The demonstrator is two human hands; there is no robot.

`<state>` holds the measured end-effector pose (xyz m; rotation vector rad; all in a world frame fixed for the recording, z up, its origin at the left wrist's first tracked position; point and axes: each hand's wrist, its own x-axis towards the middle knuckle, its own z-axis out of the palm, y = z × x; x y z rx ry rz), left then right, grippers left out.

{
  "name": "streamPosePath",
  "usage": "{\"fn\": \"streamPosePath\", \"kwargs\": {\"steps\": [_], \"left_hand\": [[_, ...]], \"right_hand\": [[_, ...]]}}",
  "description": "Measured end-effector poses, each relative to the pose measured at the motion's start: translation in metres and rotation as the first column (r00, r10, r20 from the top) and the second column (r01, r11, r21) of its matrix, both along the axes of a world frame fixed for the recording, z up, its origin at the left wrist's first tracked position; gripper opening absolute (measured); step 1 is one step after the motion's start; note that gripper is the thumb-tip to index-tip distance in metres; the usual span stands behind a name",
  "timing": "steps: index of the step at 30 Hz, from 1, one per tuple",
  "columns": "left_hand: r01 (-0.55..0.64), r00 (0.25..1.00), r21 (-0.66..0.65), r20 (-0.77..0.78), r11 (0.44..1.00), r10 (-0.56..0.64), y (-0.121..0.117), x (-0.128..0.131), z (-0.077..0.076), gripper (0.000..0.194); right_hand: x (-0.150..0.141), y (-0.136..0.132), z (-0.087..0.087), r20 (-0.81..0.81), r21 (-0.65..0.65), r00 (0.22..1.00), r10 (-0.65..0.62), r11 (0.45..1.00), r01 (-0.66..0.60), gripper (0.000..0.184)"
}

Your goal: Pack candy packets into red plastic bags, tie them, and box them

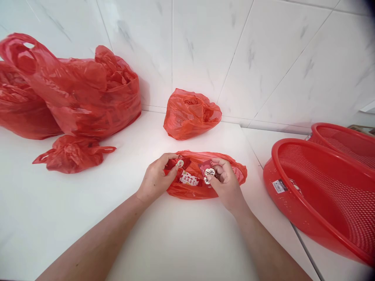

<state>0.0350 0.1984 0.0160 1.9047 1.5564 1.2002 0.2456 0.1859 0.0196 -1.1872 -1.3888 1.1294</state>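
Observation:
A small open red plastic bag [234,171] lies on the white table [58,218] in front of me, with small red wrapped packets inside, one white-and-red packet [189,179] showing in the middle. My left hand [156,177] is closed in a pinch on a small red packet with a round label [180,163] at the bag's left side. My right hand [225,183] pinches another red packet with a round white label [208,171] over the bag's right half.
Two large red plastic bags [88,93] sit at the back left, with a small knotted one [70,154] before them. Another red bag [190,113] stands against the tiled wall. Two red plastic colander baskets [322,195] rest at the right.

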Motion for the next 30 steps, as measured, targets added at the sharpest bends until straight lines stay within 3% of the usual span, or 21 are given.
{"fn": "streamPosePath", "kwargs": {"steps": [6, 10, 19, 30], "left_hand": [[-0.086, 0.995, 0.001, 0.045, 0.996, 0.086, 0.0028, -0.0031, -0.0003, 0.029], [-0.071, 0.996, 0.01, 0.053, 0.997, 0.07, 0.0033, -0.003, -0.0003, 0.023], [-0.043, 0.999, -0.057, 0.007, 0.997, 0.043, 0.0034, -0.0041, 0.0009, 0.019], [0.045, 0.991, 0.0, -0.126, 0.999, -0.044, 0.0011, -0.0038, 0.0007, 0.018]], "right_hand": [[0.0058, 0.0028, -0.006, 0.235, 0.168, 0.968, -0.085, 0.985, 0.046, 0.031], [0.0057, 0.0012, -0.0056, 0.414, 0.269, 0.905, -0.1, 0.963, -0.016, 0.032], [0.0094, 0.0017, -0.0042, 0.564, 0.183, 0.824, -0.052, 0.981, -0.063, 0.032], [0.0052, 0.0008, -0.0038, 0.515, 0.139, 0.856, -0.047, 0.99, -0.029, 0.029]]}}
